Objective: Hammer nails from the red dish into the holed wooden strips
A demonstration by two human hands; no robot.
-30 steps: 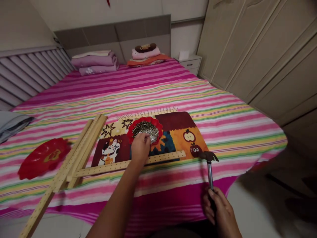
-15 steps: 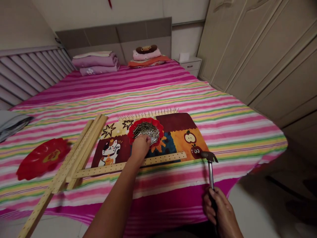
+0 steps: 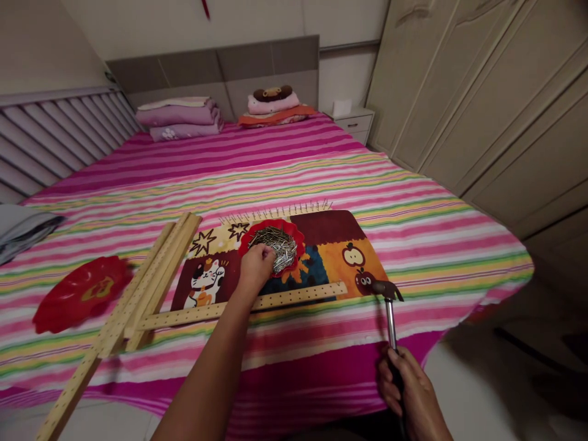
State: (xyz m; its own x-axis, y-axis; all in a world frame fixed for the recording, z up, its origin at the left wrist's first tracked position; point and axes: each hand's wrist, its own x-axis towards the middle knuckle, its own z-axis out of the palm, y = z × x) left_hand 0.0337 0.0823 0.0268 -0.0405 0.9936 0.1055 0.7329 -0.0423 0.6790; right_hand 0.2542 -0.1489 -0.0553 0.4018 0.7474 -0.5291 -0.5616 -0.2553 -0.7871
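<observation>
My left hand (image 3: pixel 258 263) is over the near left edge of a red scalloped dish (image 3: pixel 298 236), its fingers pinched together. Loose nails (image 3: pixel 280 245) fill the dish; whether one is between my fingertips is too small to make out. My right hand (image 3: pixel 408 383) grips the dark handle of a claw hammer (image 3: pixel 389 300), whose head rests over the apple picture on a patterned mat (image 3: pixel 321 226). Along the mat's near side lies a wooden strip with rows of holes (image 3: pixel 298 295). Behind the dish, a second strip (image 3: pixel 275 212) has several nails standing in it.
More wooden strips (image 3: pixel 142 282) lie crossed left of the mat, one jutting past the bed's near edge. A red lid (image 3: pixel 82 294) sits further left on the striped bedsheet (image 3: pixel 436 233). Folded bedding (image 3: pixel 184 116) is stacked by the headboard, and a wardrobe (image 3: pixel 496 110) stands at the right.
My left hand has shifted slightly left within the dish, uncovering more of the nails. My right hand and the hammer have stayed in place.
</observation>
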